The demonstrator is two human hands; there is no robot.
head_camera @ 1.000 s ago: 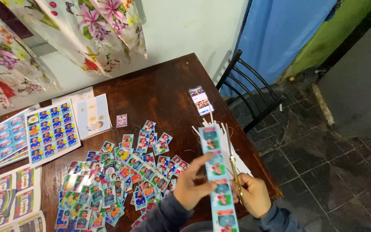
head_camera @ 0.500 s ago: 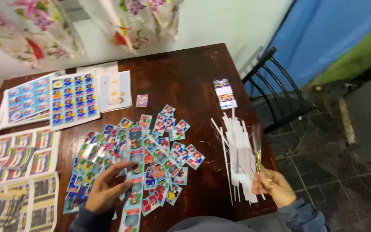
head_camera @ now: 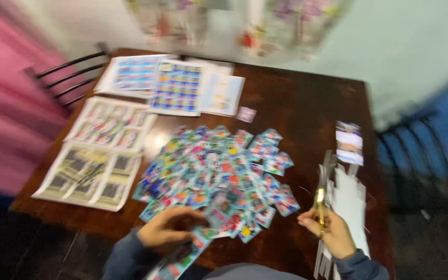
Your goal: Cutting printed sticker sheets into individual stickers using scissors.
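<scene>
The view is blurred by motion. My left hand (head_camera: 166, 231) rests at the near edge of the dark wooden table (head_camera: 296, 103), holding a long printed strip of colourful cards (head_camera: 182, 255) that hangs toward me. My right hand (head_camera: 330, 232) grips gold-handled scissors (head_camera: 319, 203), blades pointing away, over a pile of white paper offcuts (head_camera: 349, 199). Between the hands spreads a heap of small cut colourful cards (head_camera: 219, 173).
Uncut printed sheets lie at the left (head_camera: 97, 166) and far left (head_camera: 156, 83) of the table. A small stack of cards (head_camera: 349, 141) sits at the right. A single card (head_camera: 246, 114) lies apart. Black chairs stand at the far left (head_camera: 68, 78) and right (head_camera: 416, 150).
My view has swung left. My left hand brought the strip from the right side down to the near edge of the card heap. My right hand stayed by the offcuts with the scissors.
</scene>
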